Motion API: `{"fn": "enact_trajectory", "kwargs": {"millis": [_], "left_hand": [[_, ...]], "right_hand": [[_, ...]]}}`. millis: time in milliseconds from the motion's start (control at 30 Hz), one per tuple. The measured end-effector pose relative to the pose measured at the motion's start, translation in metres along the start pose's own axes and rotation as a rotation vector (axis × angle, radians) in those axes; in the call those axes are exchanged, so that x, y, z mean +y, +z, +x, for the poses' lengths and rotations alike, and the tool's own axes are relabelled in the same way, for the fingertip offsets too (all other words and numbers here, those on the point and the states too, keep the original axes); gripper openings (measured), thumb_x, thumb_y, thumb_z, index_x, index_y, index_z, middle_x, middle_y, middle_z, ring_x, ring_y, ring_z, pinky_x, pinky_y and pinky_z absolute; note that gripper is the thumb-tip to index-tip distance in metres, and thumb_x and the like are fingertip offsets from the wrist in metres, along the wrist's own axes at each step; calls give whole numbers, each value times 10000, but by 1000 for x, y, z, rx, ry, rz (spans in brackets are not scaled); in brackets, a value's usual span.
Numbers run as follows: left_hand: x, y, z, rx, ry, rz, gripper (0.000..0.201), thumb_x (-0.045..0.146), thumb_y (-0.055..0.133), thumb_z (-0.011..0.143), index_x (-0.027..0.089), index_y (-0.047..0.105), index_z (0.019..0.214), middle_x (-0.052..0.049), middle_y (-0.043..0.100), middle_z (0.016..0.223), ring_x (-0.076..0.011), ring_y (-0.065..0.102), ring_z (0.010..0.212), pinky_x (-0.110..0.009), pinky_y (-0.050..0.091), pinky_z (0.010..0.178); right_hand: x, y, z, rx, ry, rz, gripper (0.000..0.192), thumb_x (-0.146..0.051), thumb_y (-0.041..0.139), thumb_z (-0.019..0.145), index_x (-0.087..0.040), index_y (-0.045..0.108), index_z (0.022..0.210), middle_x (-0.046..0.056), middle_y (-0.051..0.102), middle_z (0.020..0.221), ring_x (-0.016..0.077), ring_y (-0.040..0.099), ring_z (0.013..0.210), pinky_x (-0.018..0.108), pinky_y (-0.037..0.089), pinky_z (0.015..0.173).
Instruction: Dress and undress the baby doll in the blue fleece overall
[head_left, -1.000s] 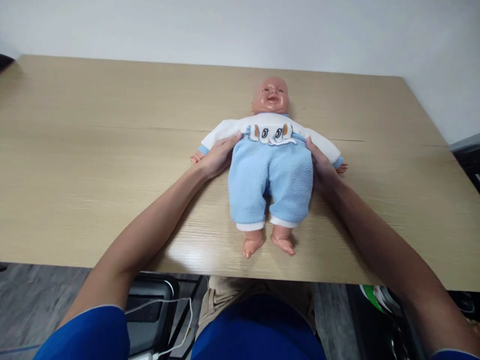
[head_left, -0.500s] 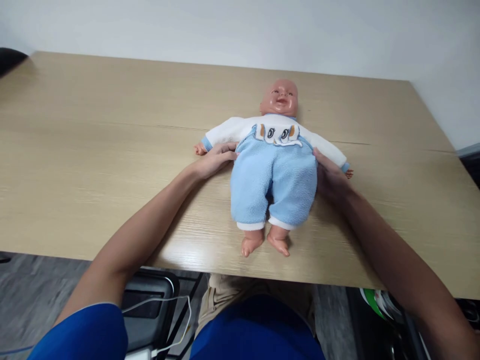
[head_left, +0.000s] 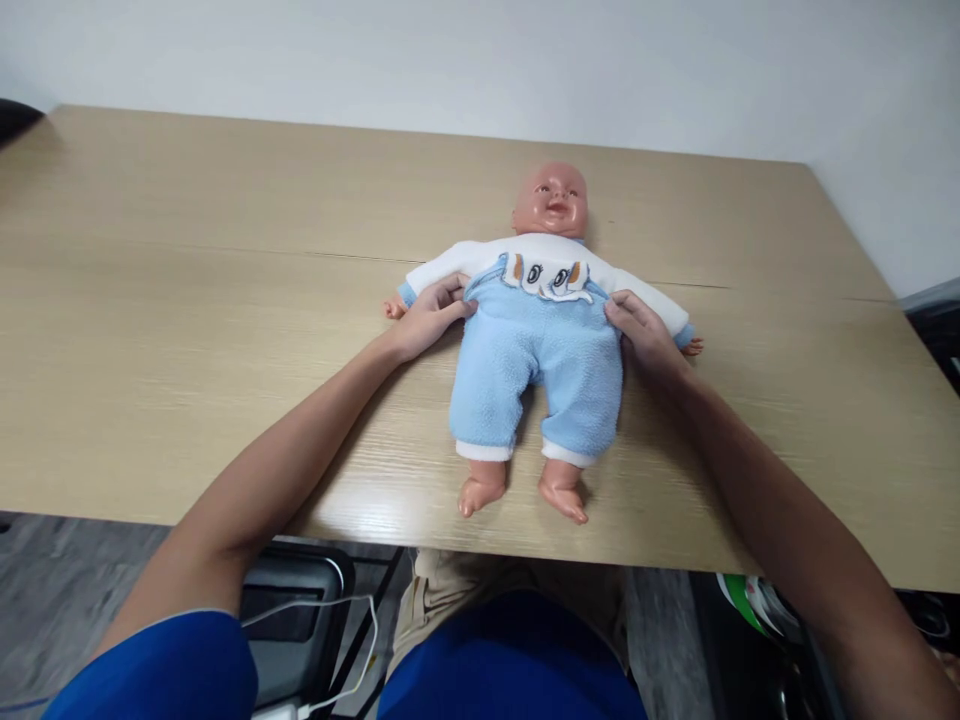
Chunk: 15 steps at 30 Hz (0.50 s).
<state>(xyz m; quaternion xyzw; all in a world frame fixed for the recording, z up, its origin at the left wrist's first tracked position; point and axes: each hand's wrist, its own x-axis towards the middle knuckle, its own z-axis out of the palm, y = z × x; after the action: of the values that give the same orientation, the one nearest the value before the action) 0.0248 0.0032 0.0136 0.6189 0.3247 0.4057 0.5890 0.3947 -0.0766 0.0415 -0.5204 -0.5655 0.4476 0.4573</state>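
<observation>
A baby doll (head_left: 551, 205) lies on its back on the table, head away from me and arms spread. It wears a white long-sleeved top (head_left: 454, 262) and light blue fleece overalls (head_left: 536, 340) with an elephant face on the bib. My left hand (head_left: 431, 318) pinches the overalls at the waist on the left side, thumb on the fabric. On the opposite side, my right hand (head_left: 646, 335) has its fingertips closed on the overalls' upper edge. The doll's bare feet point toward me, slightly apart.
The wooden table (head_left: 225, 330) has a seam running across it and meets a white wall (head_left: 480, 65) behind. Below its front edge are a dark case (head_left: 296, 620) with a white cable (head_left: 373, 640) on the left, and dark items with a green-rimmed round object (head_left: 742, 605) on the right.
My right hand has moved up and inward from the doll's side onto the overalls' edge. The doll's legs have spread further apart. My left hand stays at the waist.
</observation>
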Motion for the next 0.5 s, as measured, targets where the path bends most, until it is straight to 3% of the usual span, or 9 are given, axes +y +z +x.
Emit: {"fn": "enact_trajectory", "kwargs": {"millis": [133, 233, 367, 500], "left_hand": [[10, -17, -2, -125, 21, 99, 637, 630, 1183, 761, 221, 789, 1050, -75, 833, 1109, -240, 778, 1040, -361, 627, 993], [13, -23, -5, -170, 37, 133, 622, 567, 1208, 741, 227, 815, 1083, -105, 848, 1183, -266, 811, 1103, -393, 654, 1051], [13, -22, -8, -161, 31, 125, 588, 632, 1164, 813, 213, 847, 1077, -120, 848, 1169, -276, 814, 1114, -404, 646, 1062], [6, -4, -7, -30, 14, -7, 604, 732, 1094, 856, 232, 801, 1026, -66, 784, 1037, -247, 744, 983, -397, 613, 946]], "right_hand": [[-5, -27, -1, -197, -88, -211, 617, -886, 989, 870, -305, 852, 1026, 63, 800, 1071, 354, 701, 1092, 530, 609, 1124], [-10, -31, -6, -261, -73, -216, 612, -804, 1074, 824, -309, 903, 1140, 99, 873, 1272, 430, 739, 1313, 601, 576, 1297], [-9, -6, -14, -127, 56, 59, 519, -625, 1096, 856, -344, 862, 1224, 72, 896, 1384, 428, 717, 1539, 581, 597, 1347], [-2, 19, -18, 18, 218, 308, 406, -669, 949, 910, -372, 808, 1148, 47, 914, 1206, 401, 806, 1382, 565, 712, 1168]]}}
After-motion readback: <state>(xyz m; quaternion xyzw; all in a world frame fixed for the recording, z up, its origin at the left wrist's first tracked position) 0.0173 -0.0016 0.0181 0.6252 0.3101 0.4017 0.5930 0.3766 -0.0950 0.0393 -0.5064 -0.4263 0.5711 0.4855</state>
